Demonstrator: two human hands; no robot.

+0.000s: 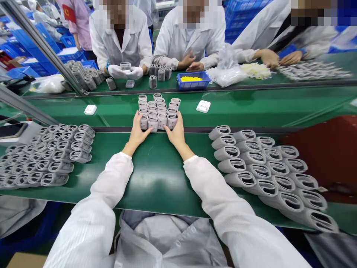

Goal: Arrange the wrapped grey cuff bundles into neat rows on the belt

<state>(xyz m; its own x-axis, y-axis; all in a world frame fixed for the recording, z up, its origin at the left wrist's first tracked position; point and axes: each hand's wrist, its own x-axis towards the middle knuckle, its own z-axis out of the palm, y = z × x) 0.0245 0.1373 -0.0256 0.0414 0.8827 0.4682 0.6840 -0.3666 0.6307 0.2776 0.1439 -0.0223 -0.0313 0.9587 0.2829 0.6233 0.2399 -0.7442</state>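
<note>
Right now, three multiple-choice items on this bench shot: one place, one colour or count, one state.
1. Where are the left hand and right hand relative to the upright cluster of grey housings?
A) At its near end, touching it
B) On top of it
C) Behind it, on the far side

2. What colour are the small parts in the blue crate?
A) Red
B) Yellow
C) White

3. How do the housings in the big group of grey housings right of the right hand lie?
A) Stood on end
B) Sealed in a bag
C) Laid down, oval openings showing

Answers:
1. A: the fingertips meet the cluster's near row.
2. B: the crate shows a yellow heap.
3. C: the oval openings face up along the rows.
</note>
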